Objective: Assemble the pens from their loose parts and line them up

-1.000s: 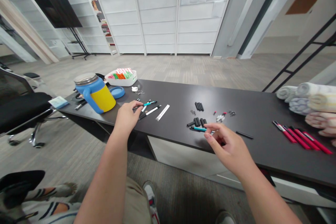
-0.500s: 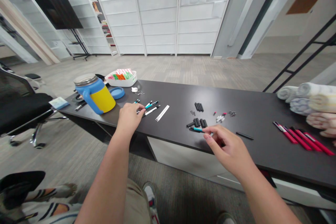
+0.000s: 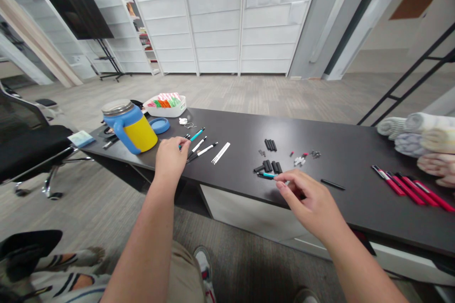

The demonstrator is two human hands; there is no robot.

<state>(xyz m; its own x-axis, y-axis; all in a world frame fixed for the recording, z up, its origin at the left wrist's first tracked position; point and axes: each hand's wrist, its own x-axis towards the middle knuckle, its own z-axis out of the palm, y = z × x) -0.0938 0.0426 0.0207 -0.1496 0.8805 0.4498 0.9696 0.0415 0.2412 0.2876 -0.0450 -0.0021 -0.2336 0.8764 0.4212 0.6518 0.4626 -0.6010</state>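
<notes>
My left hand (image 3: 169, 156) is closed, its thumb and fingertips pinching a teal pen (image 3: 196, 134) with a dark end that points up and right. White-and-black pens (image 3: 206, 149) lie on the table just right of those fingers. My right hand (image 3: 308, 195) is closed too, pinching a teal-and-black pen (image 3: 268, 175) near the table's front edge, its tip pointing left. Short black tubes (image 3: 272, 166) lie just beyond that pen. Thin white rods (image 3: 221, 153) rest side by side between my hands.
On the dark table (image 3: 234, 125), a blue-and-yellow jug (image 3: 137, 132) and a white basket (image 3: 170, 111) stand at left. More black tubes (image 3: 270, 145) and small white parts (image 3: 300, 160) lie beyond my right hand. Red pens (image 3: 412, 188) and rolled cloths (image 3: 426, 137) are at right.
My left hand has shifted slightly left with the teal pen, which now sits apart from the white-and-black pens. My right hand and its pen are almost still.
</notes>
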